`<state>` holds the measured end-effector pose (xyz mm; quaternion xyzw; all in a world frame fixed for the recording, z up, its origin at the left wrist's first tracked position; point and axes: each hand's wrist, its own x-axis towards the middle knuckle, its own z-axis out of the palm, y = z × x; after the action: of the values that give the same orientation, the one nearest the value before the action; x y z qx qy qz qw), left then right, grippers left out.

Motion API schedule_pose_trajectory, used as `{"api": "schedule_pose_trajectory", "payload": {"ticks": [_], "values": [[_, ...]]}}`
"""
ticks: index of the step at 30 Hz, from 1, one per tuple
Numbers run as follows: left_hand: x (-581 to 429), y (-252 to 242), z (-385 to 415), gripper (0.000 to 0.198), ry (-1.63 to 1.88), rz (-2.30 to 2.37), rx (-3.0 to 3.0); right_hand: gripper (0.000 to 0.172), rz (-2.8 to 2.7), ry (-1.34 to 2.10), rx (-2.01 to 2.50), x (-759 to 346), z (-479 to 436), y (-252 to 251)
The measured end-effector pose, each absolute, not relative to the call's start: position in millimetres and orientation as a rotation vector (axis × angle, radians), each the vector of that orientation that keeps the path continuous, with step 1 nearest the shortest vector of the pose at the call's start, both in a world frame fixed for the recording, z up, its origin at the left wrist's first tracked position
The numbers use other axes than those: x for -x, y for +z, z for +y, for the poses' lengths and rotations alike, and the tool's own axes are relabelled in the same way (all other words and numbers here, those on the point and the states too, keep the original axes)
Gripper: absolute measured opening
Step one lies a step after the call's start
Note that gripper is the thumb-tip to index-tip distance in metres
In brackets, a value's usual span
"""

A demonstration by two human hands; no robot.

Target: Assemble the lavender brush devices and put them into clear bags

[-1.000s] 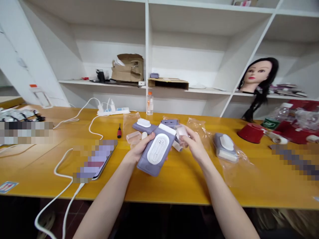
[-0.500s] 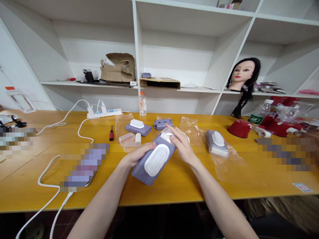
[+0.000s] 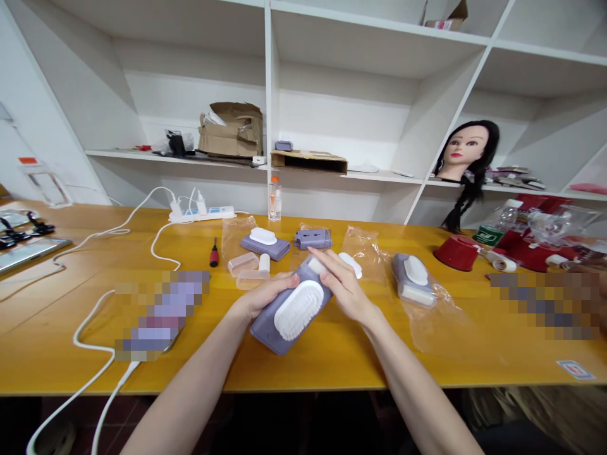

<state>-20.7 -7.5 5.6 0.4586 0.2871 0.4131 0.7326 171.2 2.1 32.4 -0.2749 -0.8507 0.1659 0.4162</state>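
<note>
Left hand [image 3: 271, 294] holds the purple case [image 3: 268, 327], white bristles [image 3: 300, 310] showing, tilted above the near middle of the table [image 3: 327, 371], while the right hand [image 3: 347, 285] lies over its far end, fingers close together, though I cannot tell whether they grip anything.

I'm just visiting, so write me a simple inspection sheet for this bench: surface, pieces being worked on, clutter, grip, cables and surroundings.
Surface: yellow-brown tabletop, with a small printed sticker near the front right.
Job's things: lilac device with a white bristled oval, held tilted; second lilac device lying behind it.
Clutter: red-handled screwdriver, clear plastic bag, red cup.
Grip: left hand holds the device, thumb on top; right hand lies over its far end.
Cables: white cables at left, two hanging over the front edge.
Surroundings: white shelves bearing a cardboard box and mannequin head.
</note>
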Motion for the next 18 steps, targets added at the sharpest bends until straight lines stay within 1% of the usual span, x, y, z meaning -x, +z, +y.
{"api": "schedule_pose_trajectory", "payload": {"ticks": [2, 4, 9, 13, 15, 18], "values": [[20, 4, -8, 0.023, 0.907, 0.597, -0.961, 0.041, -2.143, 0.426, 0.705, -171, 2, 32], [19, 3, -8, 0.026, 0.892, 0.553, -0.897, 0.041, -2.141, 0.451, 0.723, -171, 4, 32], [16, 3, -6, 0.045, 0.763, 0.572, -0.760, 0.040, -2.061, 0.590, 0.707, -170, 16, 30], [20, 8, -5, 0.055, 0.702, 0.543, -0.674, 0.047, -1.786, 0.714, 0.791, -170, 23, 27], [25, 10, -1, 0.058, 0.775, 0.470, -0.647, 0.048, -1.604, 0.777, 0.847, -173, 25, 27], [33, 11, 6, 0.056, 1.037, 0.372, -0.643, 0.044, -1.391, 0.759, 0.919, -179, 29, 30]]}}
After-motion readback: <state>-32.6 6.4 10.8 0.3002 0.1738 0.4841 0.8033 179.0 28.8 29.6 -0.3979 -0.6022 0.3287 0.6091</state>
